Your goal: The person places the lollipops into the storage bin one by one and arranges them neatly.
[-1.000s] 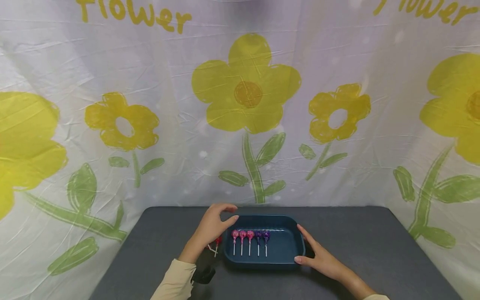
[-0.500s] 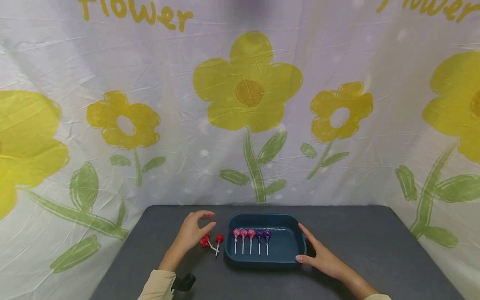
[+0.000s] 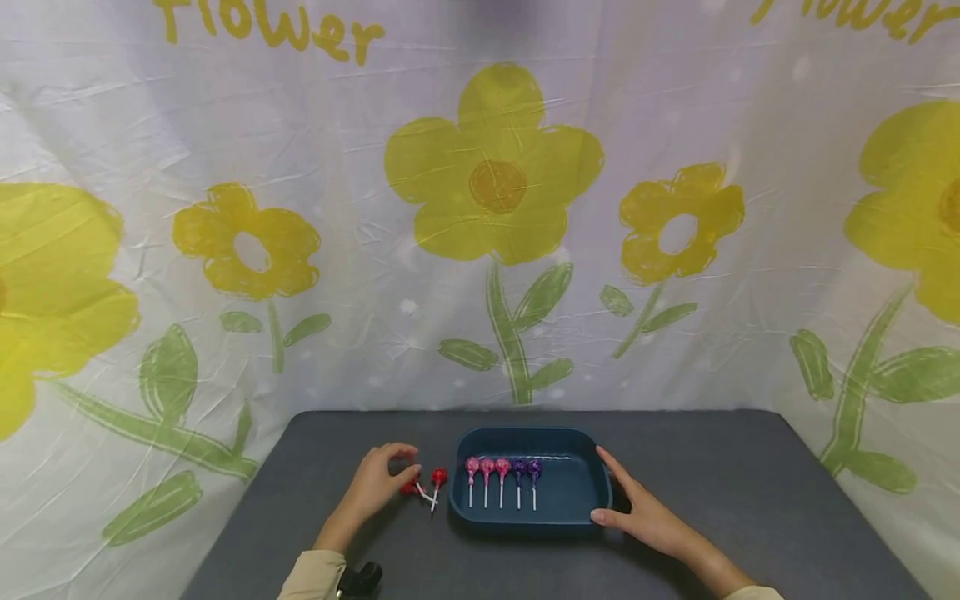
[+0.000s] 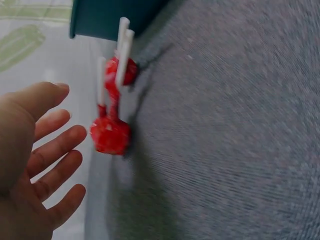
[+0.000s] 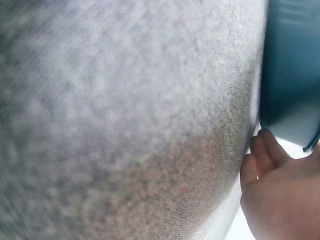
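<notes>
My left hand [image 3: 373, 482] hovers at the left of the dark blue tray [image 3: 525, 528], fingers loosely bent and holding nothing. Just beyond its fingertips are several red lollipops, one with its red head [image 3: 438, 476] in plain sight; another is partly hidden by the hand. In the left wrist view a red lollipop [image 4: 111, 136] lies close to the spread fingers, its white stick toward the tray. My right hand [image 3: 647, 518] holds the tray's right end, thumb at the near corner and fingers along the outer wall. Inside stand out three pink lollipops [image 3: 487, 466] and two purple lollipops [image 3: 534, 470], lined up in a row.
The grey cloth-covered table [image 3: 697, 454] carries the tray near its middle. Behind it hangs a white curtain [image 3: 360, 333] printed with yellow flowers. A black wrist device [image 3: 362, 579] sits under the left sleeve.
My left hand has moved left, away from over the tray's edge, then lowered toward the red lollipops, which came into view. The right hand stays on the tray.
</notes>
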The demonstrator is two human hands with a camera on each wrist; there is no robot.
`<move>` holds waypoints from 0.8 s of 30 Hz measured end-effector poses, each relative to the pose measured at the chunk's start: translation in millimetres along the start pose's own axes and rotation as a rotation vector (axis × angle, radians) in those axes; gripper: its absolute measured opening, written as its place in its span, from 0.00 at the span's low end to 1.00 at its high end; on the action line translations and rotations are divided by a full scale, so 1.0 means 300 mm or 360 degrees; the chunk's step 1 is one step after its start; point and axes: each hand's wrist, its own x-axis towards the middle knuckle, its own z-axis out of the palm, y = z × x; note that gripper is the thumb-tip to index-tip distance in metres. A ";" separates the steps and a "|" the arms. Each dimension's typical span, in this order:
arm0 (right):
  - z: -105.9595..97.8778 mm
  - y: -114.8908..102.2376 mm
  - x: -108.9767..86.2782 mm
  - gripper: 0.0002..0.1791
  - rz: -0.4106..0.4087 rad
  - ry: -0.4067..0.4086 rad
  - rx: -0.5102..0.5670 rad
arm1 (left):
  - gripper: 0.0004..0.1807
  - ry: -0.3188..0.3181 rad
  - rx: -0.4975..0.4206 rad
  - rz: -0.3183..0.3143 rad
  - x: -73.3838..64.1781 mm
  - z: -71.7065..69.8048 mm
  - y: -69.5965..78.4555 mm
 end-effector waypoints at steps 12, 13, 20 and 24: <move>0.002 -0.002 -0.001 0.51 -0.0016 0.0001 0.0002 | 0.14 -0.0098 0.0071 0.0143 0.015 0.053 0.010; 0.002 -0.002 -0.001 0.51 -0.0014 0.0002 0.0004 | 0.14 -0.0117 0.0075 0.0158 0.016 0.056 0.013; 0.004 0.004 0.001 0.51 -0.0009 0.0001 0.0002 | 0.14 -0.0164 0.0143 0.0193 0.025 0.073 0.021; 0.003 0.003 0.000 0.51 0.0001 0.0005 0.0000 | 0.13 -0.0165 0.0170 0.0226 0.024 0.082 0.019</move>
